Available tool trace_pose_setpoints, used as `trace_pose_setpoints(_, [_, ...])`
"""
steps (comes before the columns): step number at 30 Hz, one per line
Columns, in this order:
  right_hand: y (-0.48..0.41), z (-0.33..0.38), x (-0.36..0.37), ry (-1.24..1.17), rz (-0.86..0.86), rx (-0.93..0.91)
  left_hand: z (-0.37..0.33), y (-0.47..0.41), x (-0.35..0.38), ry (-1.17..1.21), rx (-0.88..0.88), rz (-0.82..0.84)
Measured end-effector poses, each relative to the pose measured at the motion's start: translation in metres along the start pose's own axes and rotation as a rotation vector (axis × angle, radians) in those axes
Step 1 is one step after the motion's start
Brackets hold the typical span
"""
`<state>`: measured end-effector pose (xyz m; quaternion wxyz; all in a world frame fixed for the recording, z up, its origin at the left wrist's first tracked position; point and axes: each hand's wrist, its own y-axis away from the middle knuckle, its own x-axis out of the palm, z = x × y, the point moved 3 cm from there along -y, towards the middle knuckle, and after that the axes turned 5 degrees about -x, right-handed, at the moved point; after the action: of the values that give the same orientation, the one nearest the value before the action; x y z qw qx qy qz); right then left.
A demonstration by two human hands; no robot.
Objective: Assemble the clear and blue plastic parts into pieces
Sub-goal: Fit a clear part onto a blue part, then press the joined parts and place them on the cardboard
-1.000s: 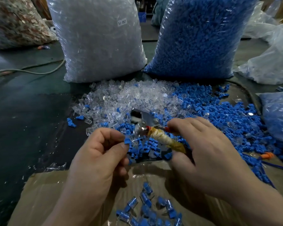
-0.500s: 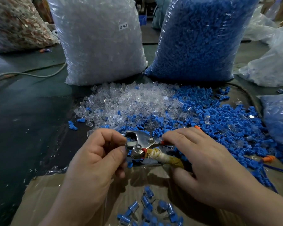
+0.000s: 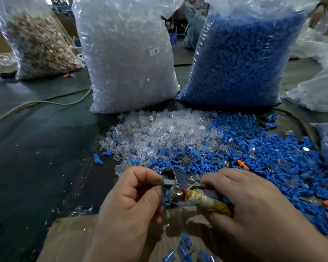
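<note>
**Pressing step in hand: tool gripped, part at the jaws**

Both your hands are together on the small plier-like metal hand tool [image 3: 178, 183] with its cloth-wrapped handle. Your right hand [image 3: 254, 207] is curled round the wrapped handle. Your left hand [image 3: 129, 203] is curled too, with thumb and forefinger pinched against the head of the hand tool. Whether a part sits between those fingertips is hidden, so I cannot tell.

By the look of it, you are at the joining step, seating a pair in the jaws. The next move likely calls for a square seat before you squeeze, then a drop into the box below.

Your stock lies on the dark table [image 3: 36, 157] just beyond the hand tool. The heap of loose clear plastic parts [image 3: 159, 133] is ahead, and the heap of loose blue plastic parts [image 3: 269, 159] spreads to the right. The two mingle where they meet.

- The brown cardboard box [image 3: 68, 239] nearest you holds a few joined blue-and-clear pieces [image 3: 184, 247].
- The tall transparent bag of clear parts [image 3: 127, 59] stands behind the heaps and looks full.
- The tall transparent bag of blue parts [image 3: 235, 57] stands beside it, also full.
- A third bag of brownish bits [image 3: 38, 40] stands far left; its contents are too small to name.
</note>
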<state>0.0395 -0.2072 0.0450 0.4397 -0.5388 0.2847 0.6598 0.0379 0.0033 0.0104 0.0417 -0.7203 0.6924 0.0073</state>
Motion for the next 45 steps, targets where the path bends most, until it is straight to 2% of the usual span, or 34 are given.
trace_pose_setpoints(3, [0.000,-0.007,0.001,-0.001,-0.006,0.058,0.002,-0.003,-0.006,-0.066,-0.020,-0.127])
trace_pose_setpoints(5, [-0.003,-0.012,0.003,0.110,-0.030,0.124,0.001,-0.005,-0.008,-0.052,-0.096,-0.160])
trace_pose_setpoints(7, [-0.005,-0.016,0.004,0.224,-0.057,0.188,0.001,-0.003,-0.001,-0.057,-0.197,-0.086])
trace_pose_setpoints(11, [-0.009,-0.023,0.008,0.261,-0.003,0.268,-0.001,0.009,0.018,-0.081,-0.325,0.062])
trace_pose_setpoints(14, [-0.009,-0.020,0.005,0.268,0.001,0.269,-0.003,0.012,0.020,-0.105,-0.322,0.037])
trace_pose_setpoints(17, [-0.005,-0.006,0.001,0.203,-0.120,0.195,-0.001,0.013,0.019,-0.170,-0.282,-0.003])
trace_pose_setpoints(19, [-0.001,0.013,0.000,0.144,-0.210,0.070,0.002,0.013,0.021,-0.213,-0.243,-0.001])
trace_pose_setpoints(22, [0.001,0.032,0.009,0.096,-0.172,-0.115,0.004,0.016,0.024,-0.309,-0.141,0.002])
trace_pose_setpoints(26, [0.003,0.032,0.008,0.055,-0.195,-0.142,-0.011,0.022,0.025,-0.338,-0.024,0.009])
trace_pose_setpoints(29, [0.006,0.033,0.007,-0.007,-0.242,-0.178,-0.017,0.021,0.022,-0.213,-0.078,0.006])
trace_pose_setpoints(34, [0.007,0.045,0.003,-0.032,-0.262,-0.190,-0.015,0.021,0.021,-0.147,-0.219,0.170])
trace_pose_setpoints(37, [0.010,0.046,0.002,-0.262,-0.198,-0.010,-0.019,0.022,0.018,-0.158,-0.066,0.168])
trace_pose_setpoints(39, [0.011,0.044,0.006,-0.599,-0.096,0.152,-0.024,0.024,0.019,-0.217,0.057,0.183])
trace_pose_setpoints(42, [0.014,0.042,0.013,-1.285,0.118,0.438,-0.032,0.027,0.023,-0.338,0.242,0.223])
trace_pose_setpoints(43, [0.015,0.043,0.013,-1.416,0.175,0.494,-0.035,0.028,0.025,-0.397,0.310,0.237])
trace_pose_setpoints(44, [0.016,0.042,0.012,-1.450,0.211,0.510,-0.037,0.029,0.025,-0.442,0.357,0.249])
trace_pose_setpoints(45, [0.016,0.039,0.011,-1.379,0.224,0.500,-0.038,0.028,0.023,-0.480,0.372,0.258])
